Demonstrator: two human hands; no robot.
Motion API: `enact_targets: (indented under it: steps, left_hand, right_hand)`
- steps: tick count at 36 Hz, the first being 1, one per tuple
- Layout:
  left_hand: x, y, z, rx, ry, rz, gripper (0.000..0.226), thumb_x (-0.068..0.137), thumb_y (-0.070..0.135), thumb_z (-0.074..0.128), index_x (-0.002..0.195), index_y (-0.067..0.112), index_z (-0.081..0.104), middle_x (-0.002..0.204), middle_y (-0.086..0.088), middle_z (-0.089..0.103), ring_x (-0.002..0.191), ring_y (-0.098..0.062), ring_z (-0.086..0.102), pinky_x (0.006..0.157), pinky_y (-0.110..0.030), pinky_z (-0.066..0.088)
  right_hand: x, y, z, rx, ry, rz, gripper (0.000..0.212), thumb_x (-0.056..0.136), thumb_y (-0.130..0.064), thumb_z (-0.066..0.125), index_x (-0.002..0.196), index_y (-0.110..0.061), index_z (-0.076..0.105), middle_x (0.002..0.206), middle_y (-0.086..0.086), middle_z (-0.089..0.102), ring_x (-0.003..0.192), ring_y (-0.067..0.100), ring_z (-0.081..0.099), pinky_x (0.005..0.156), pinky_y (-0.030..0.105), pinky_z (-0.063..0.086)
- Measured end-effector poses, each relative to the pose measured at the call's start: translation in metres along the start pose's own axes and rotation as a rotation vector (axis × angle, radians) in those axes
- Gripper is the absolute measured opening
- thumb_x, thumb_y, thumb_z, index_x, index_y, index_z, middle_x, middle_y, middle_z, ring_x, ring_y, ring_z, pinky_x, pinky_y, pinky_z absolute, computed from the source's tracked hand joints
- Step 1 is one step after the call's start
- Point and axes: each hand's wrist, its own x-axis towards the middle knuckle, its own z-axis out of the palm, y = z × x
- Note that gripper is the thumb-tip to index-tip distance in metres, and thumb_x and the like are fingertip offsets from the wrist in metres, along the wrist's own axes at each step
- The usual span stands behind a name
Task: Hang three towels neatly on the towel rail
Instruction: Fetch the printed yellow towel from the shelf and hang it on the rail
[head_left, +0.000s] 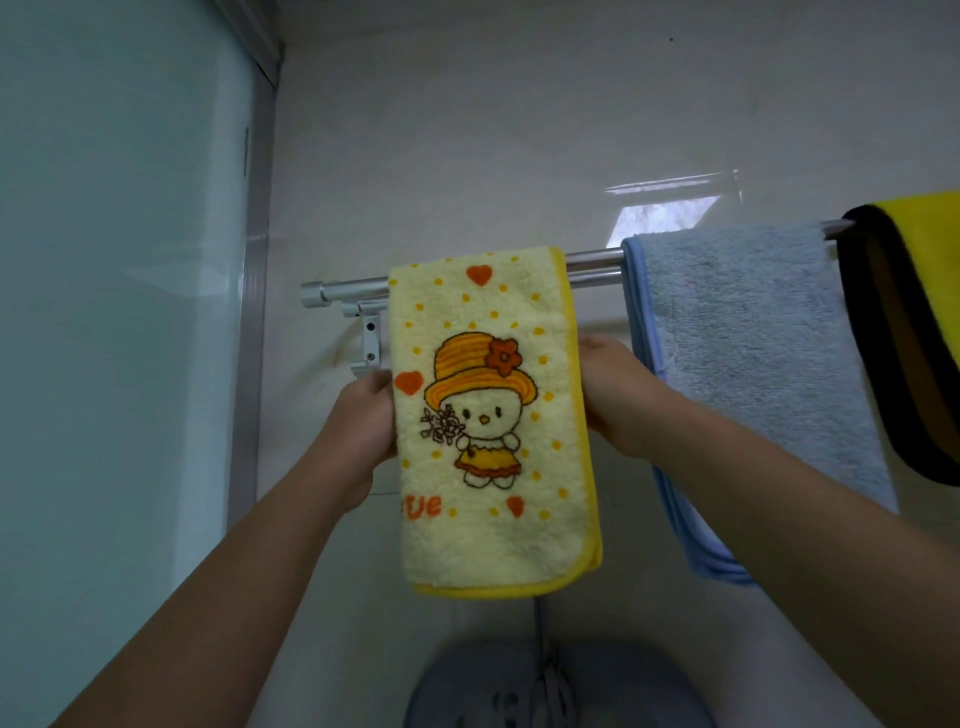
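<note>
Both forearms reach up to the cartoon towel (488, 415), which hangs between the hands, draped over the towel rail (592, 262) with its long axis vertical. Left hand (363, 415) and right hand (618, 400), about level, pinch its side edges, fingertips hidden behind the cloth. Beyond the right hand hang a blue towel (753, 364) and a yellow-black towel (909, 312). No containers show.

Dotted towel (493, 415) is yellow, plain towel (753, 338) blue, third towel (930, 260) perhaps black-edged

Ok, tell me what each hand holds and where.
The yellow cartoon towel draped over the rail: left hand holds its left edge, right hand its right edge, midway down.
</note>
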Motion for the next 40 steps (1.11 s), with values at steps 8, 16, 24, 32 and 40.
enact_targets:
  steps: [8,16,24,32,40]
  left_hand:
    - [-0.041,-0.017,-0.009,-0.285,0.01,0.07,0.02,0.094,0.03,0.041,0.098,0.014,0.053,0.086,-0.002,0.068,0.069,-0.01,0.066,0.061,-0.032,0.053]
    - [-0.059,-0.017,-0.011,-0.31,-0.204,0.004,0.048,0.063,0.047,0.06,0.1,0.018,0.066,0.099,-0.004,0.074,0.091,-0.02,0.07,0.067,-0.031,0.058]
    - [-0.069,-0.033,-0.012,-0.314,-0.225,-0.077,0.033,0.059,0.036,0.069,0.086,0.017,0.075,0.097,-0.006,0.074,0.089,-0.019,0.071,0.061,-0.025,0.056]
    - [-0.076,-0.044,-0.006,-0.34,-0.159,-0.079,0.029,0.068,0.029,0.064,0.089,0.011,0.072,0.094,-0.01,0.074,0.087,-0.022,0.071,0.061,-0.026,0.057]
    - [-0.085,-0.058,-0.001,-0.391,-0.14,-0.195,0.038,0.059,0.029,0.07,0.096,0.019,0.067,0.094,-0.001,0.075,0.082,-0.016,0.071,0.056,-0.026,0.056]
  right_hand:
    - [-0.026,0.016,0.009,0.031,0.286,-0.207,0.013,0.088,-0.028,0.057,0.091,-0.028,0.045,0.086,-0.002,0.061,0.071,0.011,0.059,0.057,0.025,0.045]
    - [-0.048,0.008,0.012,0.183,0.115,-0.148,0.038,0.08,-0.054,0.051,0.084,-0.022,0.07,0.085,-0.001,0.075,0.077,0.012,0.071,0.068,0.029,0.058]
    - [-0.063,0.02,0.006,0.055,-0.026,-0.073,0.021,0.076,-0.033,0.068,0.09,-0.017,0.07,0.085,-0.005,0.075,0.076,0.01,0.072,0.057,0.02,0.054]
    - [-0.06,0.04,0.001,-0.063,0.045,-0.015,0.023,0.084,-0.032,0.061,0.102,-0.017,0.065,0.098,0.001,0.072,0.09,0.019,0.069,0.082,0.045,0.056]
    - [-0.072,0.05,0.007,-0.049,0.049,-0.001,0.027,0.079,-0.026,0.068,0.103,-0.024,0.055,0.101,-0.005,0.067,0.09,0.011,0.066,0.066,0.025,0.056]
